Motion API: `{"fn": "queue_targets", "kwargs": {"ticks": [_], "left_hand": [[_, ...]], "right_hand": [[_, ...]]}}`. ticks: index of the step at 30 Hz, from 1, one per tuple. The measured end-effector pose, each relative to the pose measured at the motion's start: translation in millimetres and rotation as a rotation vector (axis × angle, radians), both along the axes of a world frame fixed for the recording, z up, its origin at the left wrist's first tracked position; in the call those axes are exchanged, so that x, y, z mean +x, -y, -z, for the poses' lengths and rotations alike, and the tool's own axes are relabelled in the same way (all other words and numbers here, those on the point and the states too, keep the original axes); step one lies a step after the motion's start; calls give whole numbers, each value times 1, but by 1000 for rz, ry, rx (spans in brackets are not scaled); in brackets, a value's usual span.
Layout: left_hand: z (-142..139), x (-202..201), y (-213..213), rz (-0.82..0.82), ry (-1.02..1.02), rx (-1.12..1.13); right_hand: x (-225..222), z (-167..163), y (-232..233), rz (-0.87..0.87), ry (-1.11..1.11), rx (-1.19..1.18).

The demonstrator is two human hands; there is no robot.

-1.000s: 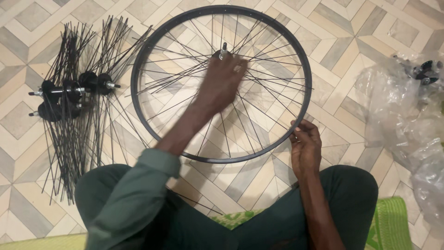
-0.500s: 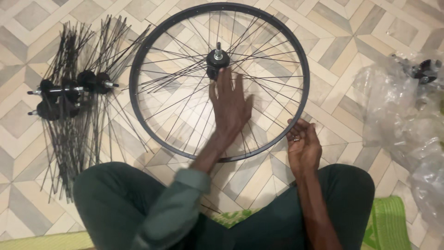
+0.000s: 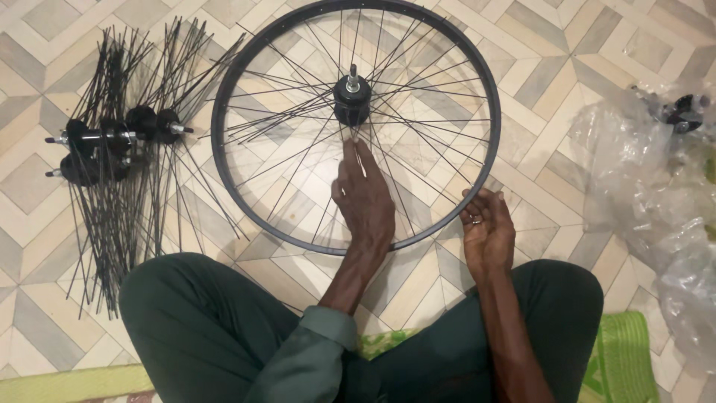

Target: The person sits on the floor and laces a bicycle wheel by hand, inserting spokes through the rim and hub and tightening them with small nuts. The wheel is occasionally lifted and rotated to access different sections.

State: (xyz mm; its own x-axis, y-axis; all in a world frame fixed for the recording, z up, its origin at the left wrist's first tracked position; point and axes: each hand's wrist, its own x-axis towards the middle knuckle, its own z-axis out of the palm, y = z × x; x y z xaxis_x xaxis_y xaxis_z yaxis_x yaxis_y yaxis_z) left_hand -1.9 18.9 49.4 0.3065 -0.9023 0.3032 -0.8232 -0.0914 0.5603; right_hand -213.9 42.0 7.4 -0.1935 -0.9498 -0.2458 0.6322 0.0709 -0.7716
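A black bicycle wheel rim point(image 3: 224, 104) with thin spokes lies flat on the tiled floor, its black hub point(image 3: 352, 99) in the middle. My left hand point(image 3: 364, 200) rests palm down on the spokes just below the hub, fingers stretched toward it. At the rim's lower right edge my right hand point(image 3: 486, 231) curls its fingers around the rim; a ring shows on one finger. I sit cross-legged in dark green trousers below the wheel.
Two more hubs with loose bundles of black spokes point(image 3: 112, 142) lie on the floor to the left. Crumpled clear plastic bags point(image 3: 656, 194) with a dark part inside sit at the right. A green mat point(image 3: 626, 351) lies under me.
My left hand has slid back from the hub toward me, down over the spokes. The right hand has stayed at the rim's lower right edge.
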Motion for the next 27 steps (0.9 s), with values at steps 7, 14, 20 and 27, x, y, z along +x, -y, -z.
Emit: {"fn": "queue_targets", "kwargs": {"ticks": [7, 14, 20, 27], "left_hand": [[9, 11, 3, -32, 154, 23], [9, 13, 1, 67, 206, 350], [13, 4, 13, 108, -1377, 150], [24, 15, 29, 442, -1832, 164]], "right_hand": [[4, -2, -1, -25, -26, -6], [5, -2, -1, -27, 10, -41], [6, -4, 1, -12, -36, -23], [6, -5, 3, 0, -27, 27]]}}
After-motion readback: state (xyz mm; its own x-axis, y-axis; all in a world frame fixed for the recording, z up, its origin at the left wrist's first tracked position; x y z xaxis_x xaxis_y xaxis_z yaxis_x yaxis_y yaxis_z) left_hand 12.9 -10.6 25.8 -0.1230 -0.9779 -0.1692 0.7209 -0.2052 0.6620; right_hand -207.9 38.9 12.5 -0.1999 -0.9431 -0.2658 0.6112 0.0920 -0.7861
